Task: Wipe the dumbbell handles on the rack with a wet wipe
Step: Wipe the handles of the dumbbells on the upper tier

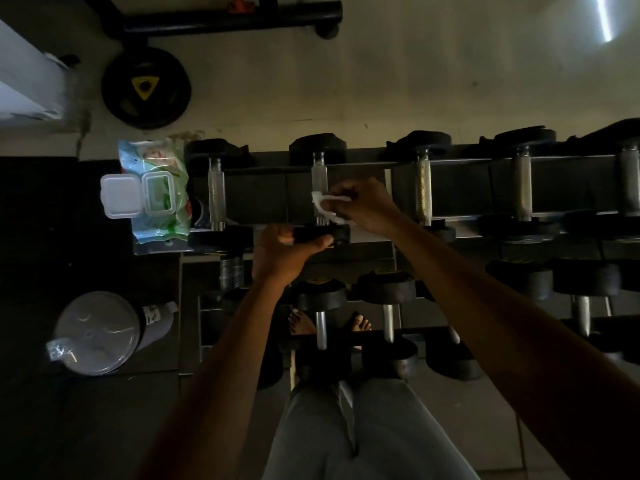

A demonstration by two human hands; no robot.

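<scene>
At the centre of the head view, on the top tier of the dumbbell rack (460, 216), the right hand (363, 206) is closed around a crumpled white wet wipe (325, 206), pressing it against the lower part of the metal handle (319, 178) of the second dumbbell from the left; the wipe wraps partly round the handle, near its front end; just below, toward 6 o'clock from the wipe, the left hand (284, 251) is curled over that same dumbbell's near black head (322, 234), thumb on top and fingers tucked under its left edge; toward 9 o'clock from the hands, a wet wipe packet (162, 216) lies at the left end of the rack with its plastic flip lid (121, 195) swung open; more dumbbells run off toward 3 o'clock, their handles bare; at 11 o'clock a black weight plate (145, 88) leans by the wall; at 8 o'clock a grey lidded bin (100, 332) stands on the floor; lighting is dim, so fine finger contact is hard to tell.
</scene>
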